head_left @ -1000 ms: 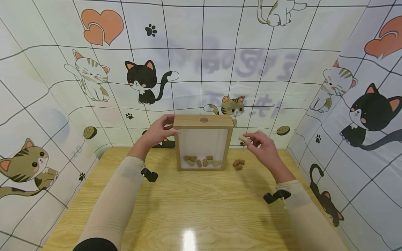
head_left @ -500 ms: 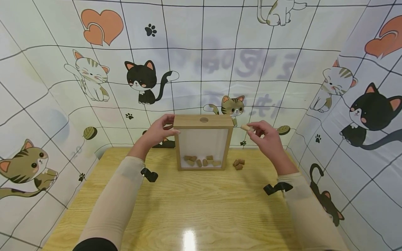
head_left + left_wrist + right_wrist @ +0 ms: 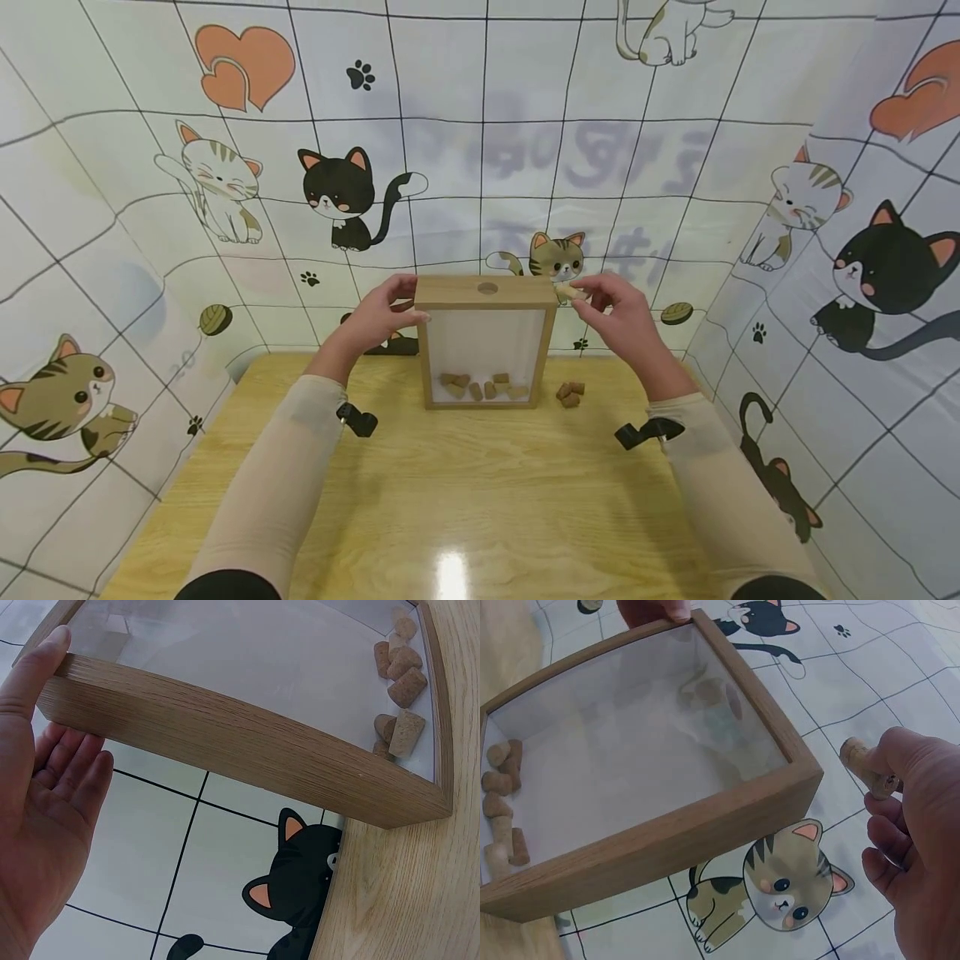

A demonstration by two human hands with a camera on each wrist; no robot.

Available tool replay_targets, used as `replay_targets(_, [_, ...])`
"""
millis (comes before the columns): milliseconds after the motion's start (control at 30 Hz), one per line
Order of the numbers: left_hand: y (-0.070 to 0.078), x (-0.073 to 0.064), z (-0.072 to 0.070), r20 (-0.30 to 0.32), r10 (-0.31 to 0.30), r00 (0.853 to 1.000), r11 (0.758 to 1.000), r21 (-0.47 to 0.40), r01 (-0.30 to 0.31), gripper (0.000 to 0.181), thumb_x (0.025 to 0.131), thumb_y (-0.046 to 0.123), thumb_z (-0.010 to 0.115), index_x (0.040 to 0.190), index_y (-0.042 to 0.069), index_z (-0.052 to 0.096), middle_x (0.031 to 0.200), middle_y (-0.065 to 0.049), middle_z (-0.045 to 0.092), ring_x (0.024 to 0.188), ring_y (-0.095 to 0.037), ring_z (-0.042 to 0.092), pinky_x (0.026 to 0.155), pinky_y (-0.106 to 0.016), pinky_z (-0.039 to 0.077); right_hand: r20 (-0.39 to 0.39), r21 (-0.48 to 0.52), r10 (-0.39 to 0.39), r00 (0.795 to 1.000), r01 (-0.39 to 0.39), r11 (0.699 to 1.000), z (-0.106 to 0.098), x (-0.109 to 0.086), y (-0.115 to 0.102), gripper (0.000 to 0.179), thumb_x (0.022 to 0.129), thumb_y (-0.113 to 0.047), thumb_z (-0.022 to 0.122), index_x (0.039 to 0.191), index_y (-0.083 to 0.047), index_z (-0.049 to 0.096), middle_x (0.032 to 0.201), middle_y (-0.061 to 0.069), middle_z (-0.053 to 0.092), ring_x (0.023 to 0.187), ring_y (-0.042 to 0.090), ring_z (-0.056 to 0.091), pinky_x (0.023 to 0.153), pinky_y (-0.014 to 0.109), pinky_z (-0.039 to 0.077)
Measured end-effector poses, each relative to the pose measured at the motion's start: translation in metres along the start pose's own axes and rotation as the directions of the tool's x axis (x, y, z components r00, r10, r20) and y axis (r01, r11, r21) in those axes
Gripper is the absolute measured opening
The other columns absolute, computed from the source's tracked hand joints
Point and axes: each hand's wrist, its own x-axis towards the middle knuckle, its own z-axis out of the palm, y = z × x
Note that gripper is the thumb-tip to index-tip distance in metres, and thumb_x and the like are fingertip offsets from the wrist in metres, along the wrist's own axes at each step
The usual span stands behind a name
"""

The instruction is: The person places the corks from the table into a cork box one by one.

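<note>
Wooden table in the foreground. On it, just right of the box, a small pile of loose corks. Box stands upright; inner corks lie along its floor. Judged progress: partway, several corks in; the loose pile and one held cork are outside. Left hand grips the box's upper left corner, thumb on the front edge. Right hand pinches the held cork beside the upper right corner, not touching the box, right of the top hole. Behind: cat-printed backdrop.
</note>
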Motion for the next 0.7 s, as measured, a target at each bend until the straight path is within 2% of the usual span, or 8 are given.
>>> replay_targets(167, [-0.001,-0.001,0.000,0.000,0.000,1.000,1.000,-0.007,0.000,0.084,0.102,0.025,0.084,0.169,0.007,0.036,0.162,-0.018,0.048,0.157,-0.041,0.043,0.130,-0.052,0.039,0.050,-0.004,-0.001,0.999,0.001,1.000,0.006,0.014,-0.011,0.024,0.106,-0.007,0.075,0.130,-0.007,0.078,0.101,0.008,0.063,0.081,0.023,0.057,0.068,0.032,0.047])
replay_targets(433, [-0.001,-0.001,0.000,-0.003,0.003,1.000,1.000,-0.005,-0.003,0.084,0.102,0.026,0.085,0.168,0.007,0.037,0.161,-0.018,0.048,0.157,-0.041,0.043,0.131,-0.052,0.038,0.143,-0.005,-0.031,0.989,0.032,0.999,0.019,0.036,-0.023,0.023,0.107,-0.009,0.076,0.130,-0.007,0.077,0.100,0.006,0.064,0.080,0.023,0.057,0.067,0.034,0.045])
replay_targets(700, [0.000,-0.002,0.000,-0.003,0.003,1.000,1.000,0.000,-0.003,0.081,0.102,0.027,0.085,0.167,0.009,0.040,0.160,-0.017,0.049,0.157,-0.040,0.043,0.131,-0.053,0.038,0.228,-0.063,-0.025,0.973,0.040,0.997,0.028,0.055,-0.031,0.023,0.108,-0.015,0.075,0.130,-0.010,0.077,0.099,0.005,0.065,0.081,0.023,0.058,0.068,0.038,0.048])
